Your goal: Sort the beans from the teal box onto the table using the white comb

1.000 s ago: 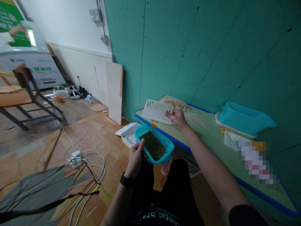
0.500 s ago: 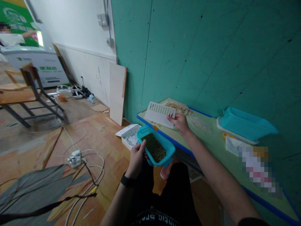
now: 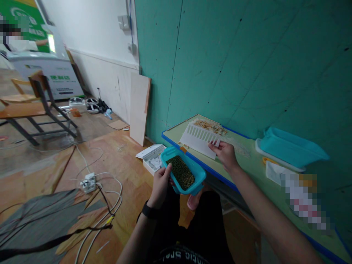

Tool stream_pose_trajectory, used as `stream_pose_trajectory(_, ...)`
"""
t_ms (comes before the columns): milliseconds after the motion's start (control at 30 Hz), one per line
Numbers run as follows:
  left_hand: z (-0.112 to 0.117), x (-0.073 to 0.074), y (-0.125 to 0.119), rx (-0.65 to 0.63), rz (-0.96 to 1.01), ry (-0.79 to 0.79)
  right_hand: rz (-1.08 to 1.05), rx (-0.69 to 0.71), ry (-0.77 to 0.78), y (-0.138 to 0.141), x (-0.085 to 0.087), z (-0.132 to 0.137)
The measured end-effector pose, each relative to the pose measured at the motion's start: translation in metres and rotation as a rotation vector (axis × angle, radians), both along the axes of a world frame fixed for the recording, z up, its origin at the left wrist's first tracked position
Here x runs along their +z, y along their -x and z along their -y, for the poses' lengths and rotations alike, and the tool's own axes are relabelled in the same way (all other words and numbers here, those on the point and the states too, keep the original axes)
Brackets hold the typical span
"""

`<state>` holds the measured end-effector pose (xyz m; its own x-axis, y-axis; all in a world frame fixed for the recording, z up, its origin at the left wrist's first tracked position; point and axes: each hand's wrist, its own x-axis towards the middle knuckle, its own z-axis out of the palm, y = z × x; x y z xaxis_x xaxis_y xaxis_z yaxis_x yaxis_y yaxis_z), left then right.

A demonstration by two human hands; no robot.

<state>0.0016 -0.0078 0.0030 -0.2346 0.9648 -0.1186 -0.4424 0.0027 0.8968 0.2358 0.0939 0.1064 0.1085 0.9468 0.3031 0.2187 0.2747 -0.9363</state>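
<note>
My left hand (image 3: 161, 182) grips the near left side of a turquoise plastic container (image 3: 200, 171), thumb over its rim. Dark green beans (image 3: 180, 169) lie inside it, with paler ones toward the near end. The container hangs in the air beside the table's front edge. In my right hand (image 3: 224, 154) is a white slotted scraper (image 3: 199, 141), pinched at its right end. Its slotted edge faces the wall, over the table top. Just behind it lies a pile of yellow-brown beans or kernels (image 3: 211, 127), and white grains (image 3: 238, 147) are scattered to the right.
The pale green table (image 3: 264, 190) has a blue edge and stands against the green wall. Another turquoise container (image 3: 294, 145) rests at its right back. On the floor are an opened white box (image 3: 151, 165), a power strip (image 3: 88, 182) and loose cables. A chair (image 3: 41, 102) stands left.
My right hand has moved the scraper to the right and slightly toward me along the table. The container in my left hand has barely moved. The view has shifted a little.
</note>
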Motion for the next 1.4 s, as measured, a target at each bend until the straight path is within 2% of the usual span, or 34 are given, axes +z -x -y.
stream_pose_trajectory(200,0.000,0.004,0.001,0.001,0.023,0.002,0.020,-0.059,-0.022,-0.014,-0.004,0.022)
stream_pose_trajectory(467,-0.011,0.009,0.006,0.019,0.006,-0.020,0.076,-0.055,-0.079,-0.014,-0.010,0.046)
stream_pose_trajectory(667,-0.015,0.009,0.010,0.091,0.019,-0.036,0.041,-0.099,-0.135,-0.004,-0.009,0.028)
stream_pose_trajectory(800,-0.012,0.014,0.013,0.097,-0.004,-0.023,0.037,-0.034,-0.125,0.015,-0.006,0.014)
stream_pose_trajectory(933,-0.010,0.019,0.015,0.094,0.005,-0.042,0.053,0.038,-0.089,0.021,-0.004,0.015)
stream_pose_trajectory(1033,-0.011,0.022,0.016,0.075,0.012,-0.035,0.026,0.009,-0.079,0.009,0.001,0.018)
stream_pose_trajectory(1200,-0.013,0.027,0.015,0.037,0.001,-0.031,0.001,-0.115,-0.135,-0.032,0.012,0.006)
stream_pose_trajectory(1400,-0.007,0.024,0.005,0.052,-0.002,-0.021,-0.047,-0.185,-0.052,-0.062,0.007,-0.006)
